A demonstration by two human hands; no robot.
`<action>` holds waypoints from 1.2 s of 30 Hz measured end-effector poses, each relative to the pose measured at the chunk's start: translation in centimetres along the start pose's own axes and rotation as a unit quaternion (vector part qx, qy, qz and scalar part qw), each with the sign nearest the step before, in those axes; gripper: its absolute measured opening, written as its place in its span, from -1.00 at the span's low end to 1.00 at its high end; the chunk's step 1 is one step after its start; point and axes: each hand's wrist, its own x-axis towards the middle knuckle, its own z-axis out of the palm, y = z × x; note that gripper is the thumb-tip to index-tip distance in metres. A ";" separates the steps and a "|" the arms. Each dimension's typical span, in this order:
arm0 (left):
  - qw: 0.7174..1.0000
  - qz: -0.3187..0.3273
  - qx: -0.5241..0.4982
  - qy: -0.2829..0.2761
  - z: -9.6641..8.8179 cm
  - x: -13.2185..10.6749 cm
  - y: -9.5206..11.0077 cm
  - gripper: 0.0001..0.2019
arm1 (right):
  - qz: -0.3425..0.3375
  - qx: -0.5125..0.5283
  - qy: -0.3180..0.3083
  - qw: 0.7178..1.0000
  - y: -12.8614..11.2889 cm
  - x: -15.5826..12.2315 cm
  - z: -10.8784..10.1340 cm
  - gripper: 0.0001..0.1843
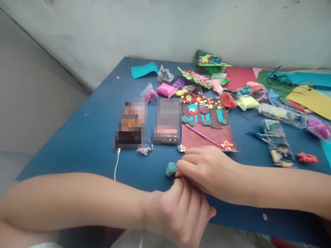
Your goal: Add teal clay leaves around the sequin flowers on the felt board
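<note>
My left hand point(182, 210) is closed, its fingers curled in near the table's front edge. Just above and to the right, my right hand point(207, 167) bends its fingers into a pinch whose tips meet my left hand's. Whatever lies between the fingertips is hidden. A lump of dark green clay point(170, 169) sits right beside my right fingertips; I cannot tell whether they touch it. Beyond my right hand lies a brown clay picture point(207, 136) with trunks, blue gaps, yellow flowers and green mounds. Across it rests a pink stick point(201, 134).
On the blue table point(90, 137) stand a charging phone point(130, 125) and a second phone point(167, 120). Several bags of coloured clay point(166, 90) lie behind. To the right are a clear case point(279, 143), a blue pen point(258, 135) and coloured paper sheets point(314, 100).
</note>
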 end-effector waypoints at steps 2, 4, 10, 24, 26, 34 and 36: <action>1.000 -0.006 -0.007 -0.001 0.0 0.0 0.1 -0.71 | 0.000 -0.003 0.016 1.000 -0.1 -0.1 -0.1 -0.82; 1.000 -0.008 -0.009 -0.002 0.0 0.1 0.0 -0.70 | 0.005 -0.011 0.026 1.000 -0.1 -0.2 -0.1 -0.78; 1.000 0.005 -0.003 -0.005 -0.1 0.1 -0.3 -0.69 | 0.019 -0.063 0.025 0.997 -0.4 -0.5 -1.2 -0.75; 0.999 0.044 -0.006 0.003 -0.1 0.0 -1.0 -0.72 | 0.060 -0.006 0.148 0.987 -0.3 -5.1 -1.1 -0.68; 0.997 0.063 -0.034 0.013 0.1 0.0 -0.9 -0.74 | 0.076 0.014 0.130 0.989 0.1 -5.9 0.1 -0.70; 0.972 0.024 -0.232 0.017 0.9 0.9 -0.9 -0.65 | 0.034 0.047 0.184 0.981 0.8 -6.8 1.7 -0.87; 0.970 0.004 -0.244 -0.002 1.0 1.1 -1.1 -0.67 | 0.023 0.030 0.210 0.977 0.7 -7.0 1.9 -0.87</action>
